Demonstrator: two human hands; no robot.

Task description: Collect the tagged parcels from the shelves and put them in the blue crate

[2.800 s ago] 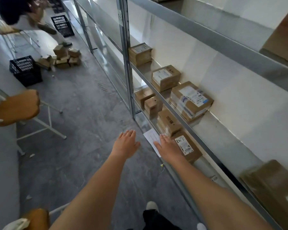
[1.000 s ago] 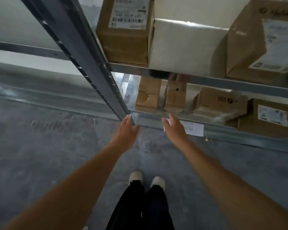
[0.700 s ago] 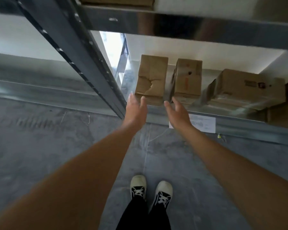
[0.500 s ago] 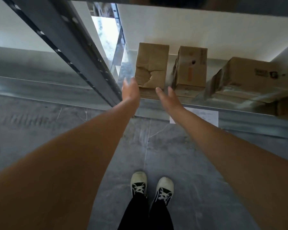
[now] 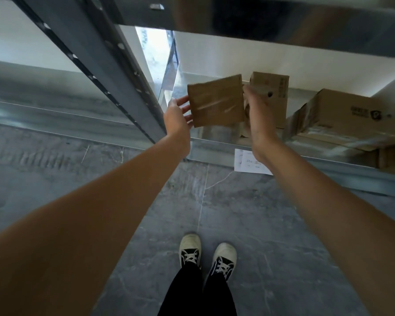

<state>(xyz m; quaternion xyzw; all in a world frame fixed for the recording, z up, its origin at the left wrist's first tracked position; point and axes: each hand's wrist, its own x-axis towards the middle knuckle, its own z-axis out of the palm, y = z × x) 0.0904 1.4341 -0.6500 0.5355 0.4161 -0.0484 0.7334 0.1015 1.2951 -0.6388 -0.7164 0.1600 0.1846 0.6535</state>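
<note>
I hold a small cardboard parcel between both hands, tilted, above the front edge of the lowest shelf. My left hand has its fingers spread nearly straight against the parcel's left side. My right hand curls round the right side (its fingertips are hidden behind the cardboard). A second box stands just behind, and a larger box lies to the right. A paper sheet lies on the floor below my right wrist.
</note>
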